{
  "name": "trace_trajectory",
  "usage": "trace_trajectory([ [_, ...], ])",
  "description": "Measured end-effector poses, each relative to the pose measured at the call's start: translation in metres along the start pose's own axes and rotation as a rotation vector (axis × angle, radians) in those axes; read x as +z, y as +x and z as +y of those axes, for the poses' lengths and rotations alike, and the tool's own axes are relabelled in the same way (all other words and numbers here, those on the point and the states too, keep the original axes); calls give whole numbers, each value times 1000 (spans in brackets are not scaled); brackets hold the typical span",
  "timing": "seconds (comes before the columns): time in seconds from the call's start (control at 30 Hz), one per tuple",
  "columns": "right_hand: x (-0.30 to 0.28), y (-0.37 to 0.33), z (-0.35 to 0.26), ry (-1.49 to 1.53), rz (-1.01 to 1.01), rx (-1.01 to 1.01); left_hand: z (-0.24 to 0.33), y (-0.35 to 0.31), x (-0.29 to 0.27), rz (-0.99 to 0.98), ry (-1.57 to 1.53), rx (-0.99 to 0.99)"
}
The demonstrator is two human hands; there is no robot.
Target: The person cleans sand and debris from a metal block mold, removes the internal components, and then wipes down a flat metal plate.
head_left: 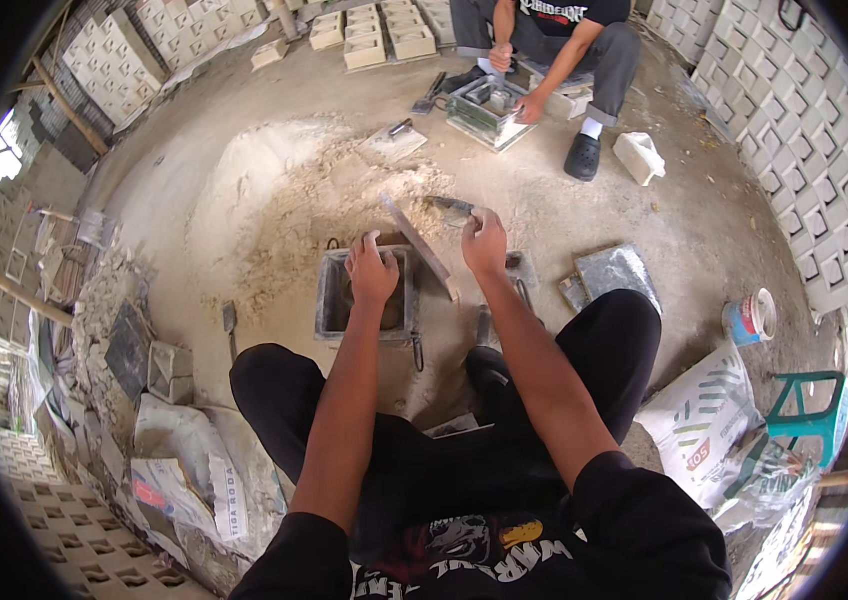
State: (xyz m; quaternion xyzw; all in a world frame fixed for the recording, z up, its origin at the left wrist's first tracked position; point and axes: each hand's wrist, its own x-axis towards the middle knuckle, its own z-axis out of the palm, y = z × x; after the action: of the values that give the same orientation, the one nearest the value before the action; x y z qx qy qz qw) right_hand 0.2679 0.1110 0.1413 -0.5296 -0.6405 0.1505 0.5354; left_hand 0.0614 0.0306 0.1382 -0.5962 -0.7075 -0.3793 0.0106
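Note:
My left hand (372, 270) is over a square metal mould box (324, 312), its fingers bent together near the far rim; anything within them is hidden. Part of the box's hollow shows behind the wrist. My right hand (485, 245) is closed, with its fingertips at the end of a dark, narrow hand tool (446, 203), whose kind is unclear. Between my hands a long flat wooden strip (422, 249) lies slantwise beside the box. A heap of pale powder (274, 170) spreads beyond the box.
Across from me a person's hands work at another mould (484, 122). Flat dark plates (619, 275) lie right of my knee. A paint bucket (750, 317), a white sack (694, 420) and a green plastic stool (802, 412) stand further right. Pale blocks (379, 35) sit at the back.

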Motion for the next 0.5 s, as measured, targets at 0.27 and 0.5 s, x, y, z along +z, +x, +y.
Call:
trace_trajectory([
  [0.27,56,-43,-101,155,-424,-61,-101,-44,-32,-612,163,-485],
  [0.5,75,-101,-7,-455,-1185,-48,-90,-57,-12,-755,158,-417],
])
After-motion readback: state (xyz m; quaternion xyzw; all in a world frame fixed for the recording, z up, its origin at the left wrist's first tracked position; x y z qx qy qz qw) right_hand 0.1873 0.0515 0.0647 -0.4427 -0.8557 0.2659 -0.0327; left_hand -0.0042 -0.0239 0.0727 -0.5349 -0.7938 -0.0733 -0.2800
